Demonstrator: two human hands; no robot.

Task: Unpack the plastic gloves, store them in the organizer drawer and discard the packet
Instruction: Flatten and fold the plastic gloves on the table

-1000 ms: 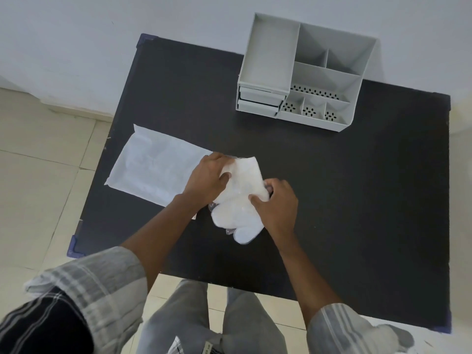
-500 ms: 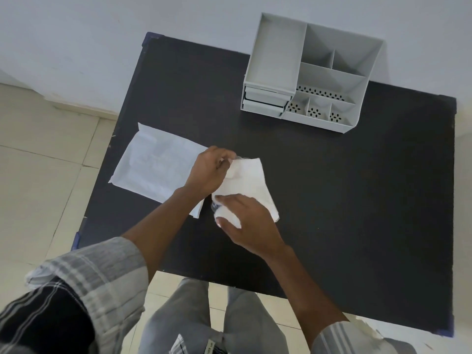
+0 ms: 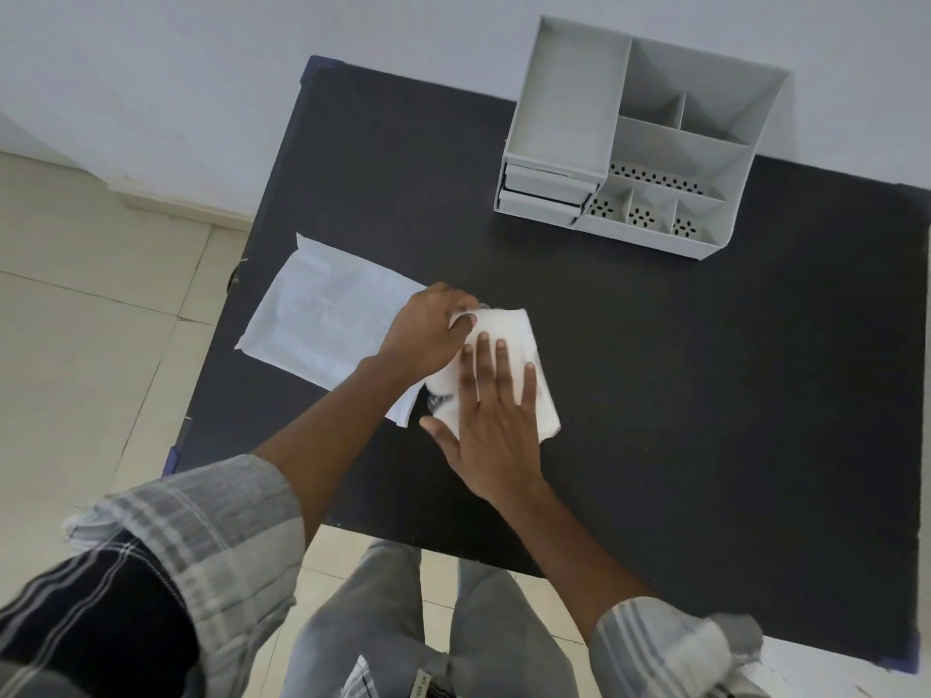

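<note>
Right hand (image 3: pixel 491 420) lay flat on the folded plastic gloves (image 3: pixel 509 355), fingers (image 3: pixel 501 367) spread, pressing the bundle onto the black counter (image 3: pixel 705 395). Left hand (image 3: pixel 428 330) pinched the bundle's far-left corner, fingers curled and together. Packet (image 3: pixel 322 319) lay flat just left of the gloves, partly under the left wrist, near the counter's left edge. Grey organizer (image 3: pixel 640 143) stood at the far edge, well apart, both drawers (image 3: pixel 544 191) closed.

Right hand (image 3: pixel 491 435) lies flat on folded gloves (image 3: pixel 509 335); left hand (image 3: pixel 428 330) pinches their far edge.
</note>
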